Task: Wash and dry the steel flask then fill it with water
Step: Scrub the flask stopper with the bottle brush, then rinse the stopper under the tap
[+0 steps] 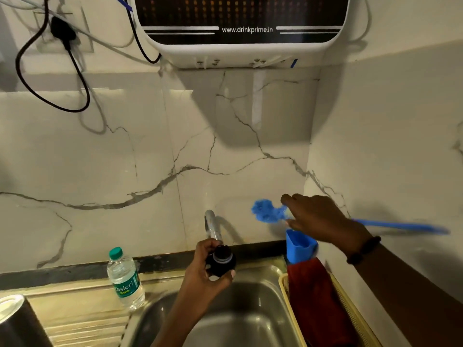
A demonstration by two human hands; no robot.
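Marble-walled kitchen, steel sink. Dark steel flask: clamped upright in left hand over basin, mouth upward. Blue bristle bottle brush: gripped by right hand, lying level, up-right of flask's mouth.

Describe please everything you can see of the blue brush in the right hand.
The blue brush has a fluffy blue head and a long thin blue handle, seemingly plastic. It lies almost level in the air before the marble wall, head toward the tap, handle running out to the right, blurred. The right hand holds it just behind the head, above a blue holder. Nothing else touches it.
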